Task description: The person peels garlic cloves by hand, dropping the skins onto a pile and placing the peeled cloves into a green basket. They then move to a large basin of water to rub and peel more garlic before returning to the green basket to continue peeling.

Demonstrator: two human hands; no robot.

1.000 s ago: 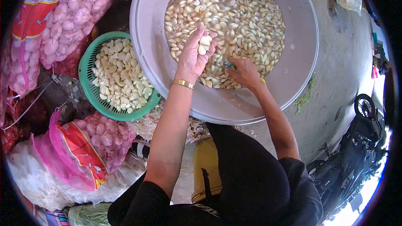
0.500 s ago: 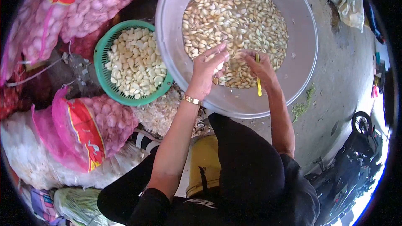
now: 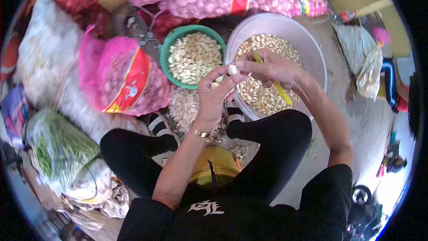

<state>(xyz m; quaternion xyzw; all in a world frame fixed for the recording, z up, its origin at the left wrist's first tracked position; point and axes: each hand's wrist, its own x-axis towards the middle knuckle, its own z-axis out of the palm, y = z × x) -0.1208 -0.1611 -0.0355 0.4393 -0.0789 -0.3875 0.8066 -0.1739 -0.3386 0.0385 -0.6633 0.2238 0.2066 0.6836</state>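
My left hand [image 3: 215,91], a gold watch at its wrist, is closed around several garlic cloves, and one pale clove [image 3: 232,69] sits at its fingertips. Touching that clove from the right is my right hand [image 3: 278,69], which grips a knife by its yellow handle [image 3: 281,93]; the blade cannot be made out. Both hands are held above the near left rim of a large grey tub [image 3: 314,44]. Unpeeled garlic cloves [image 3: 267,102] lie in water inside it. To its left stands a green basket [image 3: 166,64] with peeled white cloves [image 3: 191,58].
Pink mesh sacks of garlic lie behind the tub [image 3: 200,0] and at the left [image 3: 120,76]. Garlic skins [image 3: 183,107] cover the floor between my feet. A yellow bucket [image 3: 214,163] is beneath me. A bag of greens [image 3: 58,143] lies at the far left.
My view has swung, so the tub appears smaller and farther right. My hands have come together over the tub's left side, with a clove now between their fingertips.
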